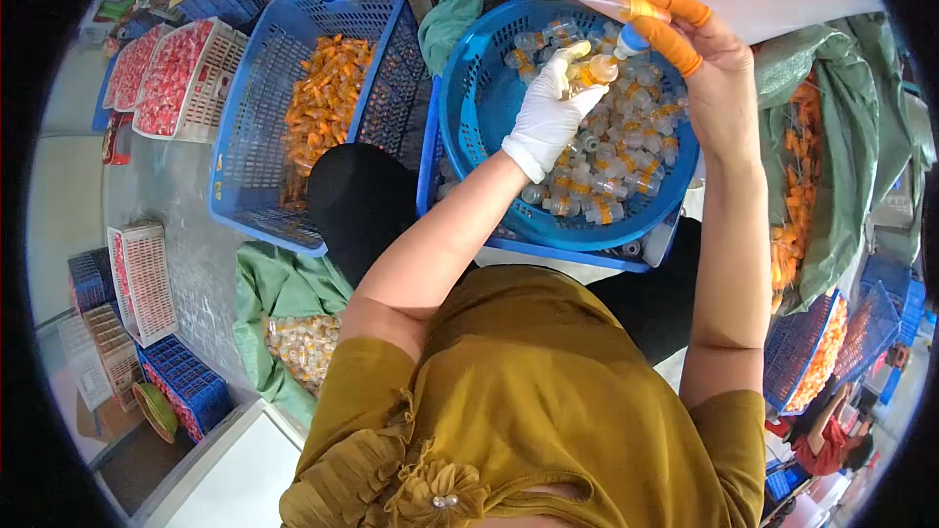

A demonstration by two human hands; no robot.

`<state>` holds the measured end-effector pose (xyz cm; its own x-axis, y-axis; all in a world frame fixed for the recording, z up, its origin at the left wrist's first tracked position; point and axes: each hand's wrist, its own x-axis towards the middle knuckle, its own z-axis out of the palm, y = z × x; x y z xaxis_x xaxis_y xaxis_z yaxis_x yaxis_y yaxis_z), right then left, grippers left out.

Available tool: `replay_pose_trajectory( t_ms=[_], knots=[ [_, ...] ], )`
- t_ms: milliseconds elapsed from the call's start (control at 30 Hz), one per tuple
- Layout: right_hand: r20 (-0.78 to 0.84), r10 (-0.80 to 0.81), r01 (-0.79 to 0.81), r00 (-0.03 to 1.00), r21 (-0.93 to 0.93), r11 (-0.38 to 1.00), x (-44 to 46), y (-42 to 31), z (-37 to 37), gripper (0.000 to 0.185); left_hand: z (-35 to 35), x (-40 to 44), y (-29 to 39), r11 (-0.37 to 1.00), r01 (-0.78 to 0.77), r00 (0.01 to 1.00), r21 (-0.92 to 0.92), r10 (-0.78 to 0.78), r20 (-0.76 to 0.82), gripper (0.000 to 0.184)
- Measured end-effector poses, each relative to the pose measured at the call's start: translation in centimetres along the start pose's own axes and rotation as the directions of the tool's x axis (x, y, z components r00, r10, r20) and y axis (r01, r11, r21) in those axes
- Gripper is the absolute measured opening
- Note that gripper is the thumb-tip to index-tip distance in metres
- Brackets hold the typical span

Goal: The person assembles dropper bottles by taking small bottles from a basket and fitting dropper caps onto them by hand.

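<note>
My left hand (pixel 555 108), in a white glove, is closed on a small clear bottle with an orange band (pixel 599 69), above a round blue basin (pixel 471 117). Several similar small bottles (pixel 626 152) lie loose inside the basin. Orange finger covers sit on fingers of my right hand (pixel 709 59), which is pinched on an orange cap with a thin white tube (pixel 641 10) pointing left. A blue and white piece (pixel 631 41) lies between my right fingers and the bottle's end; I cannot tell whether it is joined to the bottle.
Left of the basin stands a blue crate (pixel 254 127) holding orange parts (pixel 328 88). A green sack (pixel 279 284) of small bottles lies lower left. On the right, another green sack (pixel 841 137) holds orange parts with tubes. Crates of pink items (pixel 176 73) stand far left. A person (pixel 831 440) sits lower right.
</note>
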<state>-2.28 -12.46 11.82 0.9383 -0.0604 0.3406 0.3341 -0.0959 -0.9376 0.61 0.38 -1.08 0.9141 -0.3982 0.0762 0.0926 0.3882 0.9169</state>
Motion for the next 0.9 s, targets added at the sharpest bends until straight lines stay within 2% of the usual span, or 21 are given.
replay_pose_trajectory(
  t_ms=[133,200,300,367,400,467,500,533,567,600,633,667,700,733,767,800,833,900],
  knots=[
    [-0.001,0.012,-0.012,1.000,-0.008,1.000,-0.2,0.3,0.3,0.022,0.0,-0.2,0.0,1.000,0.017,1.000,0.006,-0.017,-0.006,0.050],
    [0.029,0.024,-0.025,0.999,0.024,0.999,-0.2,0.3,0.0,0.027,0.1,-0.1,0.0,1.000,0.024,1.000,-0.012,-0.025,-0.001,0.051],
    [-0.002,0.090,-0.090,0.996,0.061,0.994,-0.3,0.7,-0.3,0.028,0.1,0.0,-0.1,0.997,-0.005,1.000,0.072,0.006,-0.004,0.050],
    [-0.006,0.043,-0.043,0.999,0.036,0.998,-0.3,0.7,-0.4,0.029,0.1,0.0,0.0,0.997,0.043,0.999,-0.060,-0.044,-0.017,0.051],
    [-0.008,-0.004,0.004,1.000,0.008,1.000,-0.2,0.6,-0.4,0.030,0.1,-0.1,0.0,0.997,0.044,0.999,-0.056,-0.045,-0.016,0.051],
    [-0.047,-0.063,0.061,0.997,-0.046,0.997,-0.4,-0.6,-0.1,0.030,0.1,-0.1,0.1,0.996,0.007,0.999,0.094,-0.004,-0.035,0.048],
    [-0.079,-0.122,0.114,0.989,-0.104,0.988,-0.6,-1.6,-0.1,0.030,0.0,-0.2,0.1,0.995,0.008,0.999,0.096,-0.005,-0.036,0.048],
    [-0.087,-0.056,0.055,0.995,-0.013,0.998,-1.1,-3.0,-0.1,0.031,-0.2,-0.3,0.3,0.992,0.006,1.000,0.126,-0.004,-0.017,0.048],
    [-0.088,-0.056,0.056,0.995,-0.011,0.998,-2.0,-3.9,0.2,0.031,-0.3,-0.4,0.4,0.988,0.002,1.000,0.155,-0.003,0.002,0.048],
    [-0.026,-0.044,0.042,0.999,-0.064,0.997,-3.0,-4.7,0.5,0.031,-0.4,-0.6,0.1,0.988,0.001,1.000,0.155,-0.001,0.004,0.048],
    [0.034,-0.028,0.032,0.999,-0.118,0.992,-3.3,-5.1,0.6,0.032,-0.5,-0.8,-0.2,0.977,-0.032,0.999,0.210,0.035,-0.013,0.041],
    [0.187,-0.118,0.176,0.975,-0.333,0.926,-3.7,-3.8,-0.3,0.027,-0.5,-1.0,-0.4,0.963,-0.062,0.997,0.264,0.072,-0.028,0.033],
    [0.257,-0.011,0.124,0.966,-0.428,0.896,-4.2,-3.2,-0.5,0.023,-0.7,-1.3,-0.6,0.962,-0.064,0.997,0.264,0.074,-0.027,0.033],
    [0.302,-0.086,0.274,0.950,-0.666,0.693,-4.8,-1.9,-1.5,0.021,-0.7,-1.9,0.3,0.960,0.106,0.993,0.261,-0.087,-0.083,0.028],
    [0.364,-0.141,0.389,0.920,-0.826,0.407,-5.1,-0.9,-2.6,0.019,-0.9,-2.5,1.0,0.929,0.272,0.960,0.250,-0.244,-0.138,0.024],
    [0.363,-0.145,0.390,0.920,-0.827,0.405,-5.5,-0.6,-3.8,0.019,-1.7,-3.2,1.2,0.953,0.211,0.977,0.218,-0.203,-0.059,0.023],
    [0.300,-0.155,0.337,0.941,-0.862,0.380,-5.8,-0.7,-4.8,0.017,-2.3,-3.6,2.0,0.954,0.205,0.979,0.220,-0.198,-0.056,0.023],
    [0.230,-0.168,0.276,0.959,-0.895,0.351,-6.3,-1.3,-5.3,0.016,-2.8,-4.3,3.5,0.857,0.514,0.841,0.048,-0.514,0.168,0.026]
  ],
)
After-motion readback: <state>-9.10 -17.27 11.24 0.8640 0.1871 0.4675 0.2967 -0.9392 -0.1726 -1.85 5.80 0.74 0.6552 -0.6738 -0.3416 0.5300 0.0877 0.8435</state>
